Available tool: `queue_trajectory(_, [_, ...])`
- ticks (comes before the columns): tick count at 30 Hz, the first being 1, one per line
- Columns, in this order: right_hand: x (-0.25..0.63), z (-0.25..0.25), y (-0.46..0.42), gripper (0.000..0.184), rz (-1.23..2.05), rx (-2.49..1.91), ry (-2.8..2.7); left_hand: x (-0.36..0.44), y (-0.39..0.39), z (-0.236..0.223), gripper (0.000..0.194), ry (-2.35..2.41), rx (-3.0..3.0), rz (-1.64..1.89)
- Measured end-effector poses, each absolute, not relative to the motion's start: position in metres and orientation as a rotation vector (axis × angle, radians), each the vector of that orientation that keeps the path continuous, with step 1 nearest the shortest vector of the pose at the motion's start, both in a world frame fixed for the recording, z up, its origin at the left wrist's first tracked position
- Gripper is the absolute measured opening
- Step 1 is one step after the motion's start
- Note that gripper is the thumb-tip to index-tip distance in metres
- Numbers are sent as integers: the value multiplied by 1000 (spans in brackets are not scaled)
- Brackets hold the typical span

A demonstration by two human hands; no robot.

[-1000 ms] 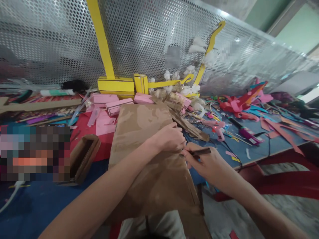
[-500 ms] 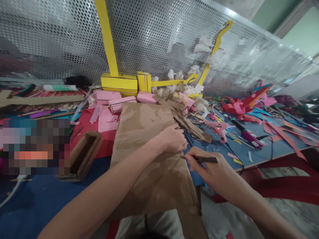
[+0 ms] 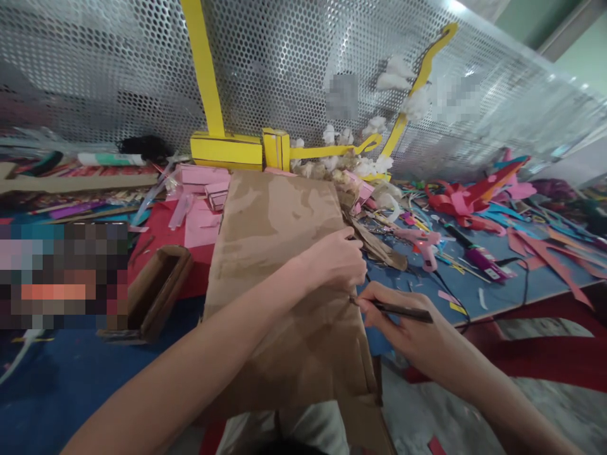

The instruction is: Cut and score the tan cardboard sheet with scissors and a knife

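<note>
"What's the cardboard [image 3: 303, 354] like?"
"Brown, creased, a broad sheet — it lies beneath the left fingers [image 3: 355, 251]."
"And the tool [image 3: 408, 312]?"
"Dark, slim, tilted in the right fingers [image 3: 374, 292] — its tip is at the cardboard's edge."

Left hand [image 3: 340, 260] curls — perhaps fisted — beside the pinching right hand [image 3: 406, 330].

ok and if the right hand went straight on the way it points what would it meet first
Probably the right edge of the large brown cardboard sheet: the right hand points leftward at it, holding a slim dark pen-like tool. The exact height gap is unclear.
</note>
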State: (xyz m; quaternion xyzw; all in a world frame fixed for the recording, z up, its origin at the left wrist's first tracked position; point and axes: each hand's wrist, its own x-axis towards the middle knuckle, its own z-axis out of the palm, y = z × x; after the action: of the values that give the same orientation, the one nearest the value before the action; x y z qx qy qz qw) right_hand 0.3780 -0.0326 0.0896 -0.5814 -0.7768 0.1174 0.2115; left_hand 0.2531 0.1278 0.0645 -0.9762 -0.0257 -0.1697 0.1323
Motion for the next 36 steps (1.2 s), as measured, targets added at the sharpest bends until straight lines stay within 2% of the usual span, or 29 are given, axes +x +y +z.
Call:
queue_trajectory(10, [373, 98, -45, 27, 501, -1641, -2149, 255, 131, 47, 30, -26, -2840, -564])
queue_trajectory(15, [371, 99, -51, 22, 570, -1629, -2154, 254, 139, 31, 32, -97, -2859, -550])
queue_trajectory(19, [374, 98, -48, 28, 570, -1687, -2149, 253, 141, 26, 32, -105, -2858, -527])
queue_trajectory(26, [377, 101, -34, 29, 464, -1675, -2187, 251, 136, 45, 21, -33, -2820, -471])
queue_trajectory(31, [381, 96, -24, 23, 249, -1466, -2295, 250, 130, 67, 22, -33, -2788, -493])
queue_trajectory(36, [381, 97, -26, 22, 346, -1560, -2256, 251, 129, 66, 20, -31, -2786, -500])
